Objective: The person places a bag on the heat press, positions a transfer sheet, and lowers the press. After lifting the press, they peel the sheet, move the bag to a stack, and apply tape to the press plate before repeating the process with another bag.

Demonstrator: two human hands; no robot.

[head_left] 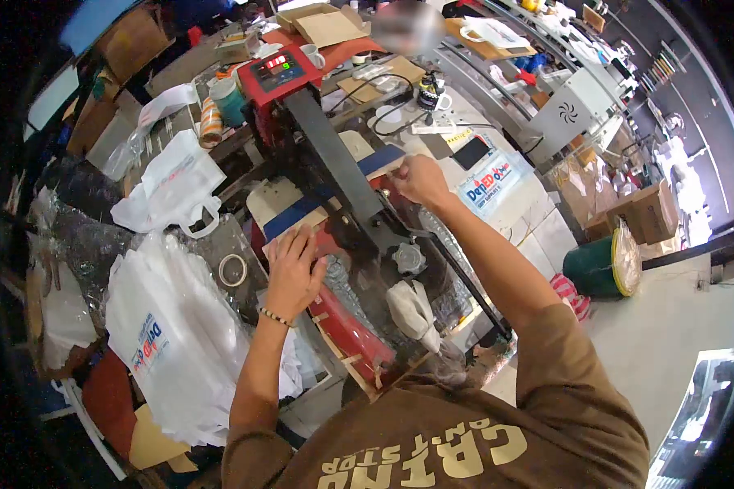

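A heat press with a red control box (279,75) and a dark metal arm (328,155) stands before me. Across its base, under the arm, lies a cream flat piece with a dark blue band (295,216), showing on both sides. My left hand (295,269) rests with its fingers stretched out on the near edge of that piece at the left. My right hand (420,181) is closed in a pinch at the piece's right end, by the blue band. A round knob (409,258) and a cloth-wrapped handle (413,314) sit nearer to me. The arm hides the piece's middle.
A stack of printed white bags (175,342) lies at left, with another white bag (171,183) behind it. A tape roll (232,270) is beside the press. At right are a printed bag (493,186), a phone (470,152) and a green bin (589,266). A blurred person is at the back.
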